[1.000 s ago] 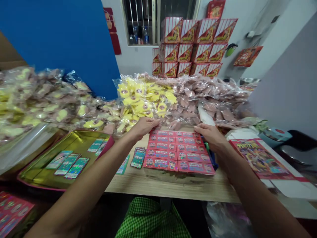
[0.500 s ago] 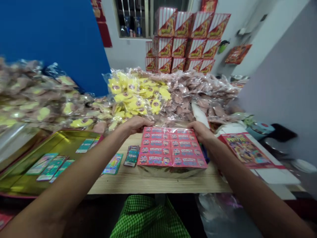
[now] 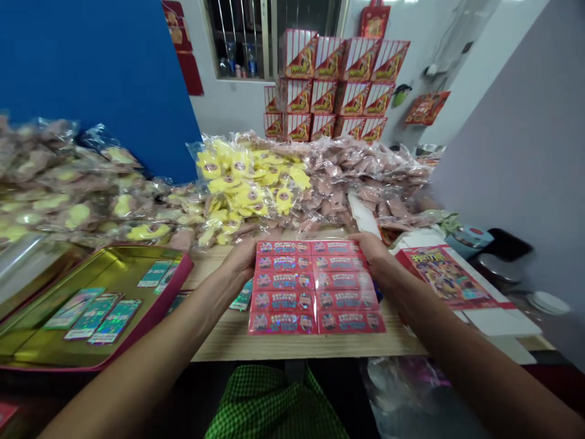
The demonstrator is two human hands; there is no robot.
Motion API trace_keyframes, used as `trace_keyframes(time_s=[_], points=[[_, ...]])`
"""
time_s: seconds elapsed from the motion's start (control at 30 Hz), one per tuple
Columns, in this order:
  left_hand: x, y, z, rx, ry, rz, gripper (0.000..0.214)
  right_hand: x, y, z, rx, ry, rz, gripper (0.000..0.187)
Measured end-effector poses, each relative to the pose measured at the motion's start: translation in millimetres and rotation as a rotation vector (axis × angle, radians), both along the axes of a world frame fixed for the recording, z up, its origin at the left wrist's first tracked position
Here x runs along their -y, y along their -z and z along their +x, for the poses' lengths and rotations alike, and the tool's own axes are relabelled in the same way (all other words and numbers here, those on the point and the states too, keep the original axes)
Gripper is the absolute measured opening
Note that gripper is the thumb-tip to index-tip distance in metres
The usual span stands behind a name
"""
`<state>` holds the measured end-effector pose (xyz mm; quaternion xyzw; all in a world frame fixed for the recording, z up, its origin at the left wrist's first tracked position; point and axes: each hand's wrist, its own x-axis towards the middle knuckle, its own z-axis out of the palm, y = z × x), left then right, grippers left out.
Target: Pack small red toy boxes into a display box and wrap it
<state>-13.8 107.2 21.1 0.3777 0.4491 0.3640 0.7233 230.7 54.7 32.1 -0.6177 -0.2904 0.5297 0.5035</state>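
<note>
The red card pack [image 3: 317, 286] lies flat on the wooden table [image 3: 292, 346], near the front edge, between both hands. Its face shows ten printed panels in two columns of five, each with a shiny foil strip. Left hand [image 3: 240, 259]: fingers closed against the pack's left edge, tips partly hidden. Right hand [image 3: 372, 255]: fingers curled over the far right corner. The pack appears held between them.

Under the left wrist, small foil cards [image 3: 242, 297] lie partly covered on the table. Further left is a gold tray [image 3: 150, 262] with a pink rim, holding more foil cards [image 3: 114, 321]. To the right, a printed red box sheet [image 3: 445, 275] lies on white board [image 3: 500, 322].

Beyond the pack, plastic bags of yellow items [image 3: 247, 183] and pink items [image 3: 365, 171] are heaped along the far edge of the table, directly behind it. Further back, stacked red boxes [image 3: 336, 85] stand below a window [image 3: 274, 36], beside a blue panel [image 3: 91, 79].
</note>
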Motion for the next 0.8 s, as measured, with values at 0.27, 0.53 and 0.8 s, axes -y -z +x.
trace_keyframes(time_s=[0.27,0.53,0.8], points=[[63,4.3,-32,-0.227,-0.142,0.805,0.024,85,20.4,-6,0.489,0.032,0.627,0.024],[93,23.2,-43,-0.382,-0.155,0.883,0.013,133,36.6,-2,0.822,-0.125,0.53,0.022],[89,17.0,-38,-0.365,-0.196,0.778,0.014,109,31.9,3,0.893,-0.068,0.415,0.03]])
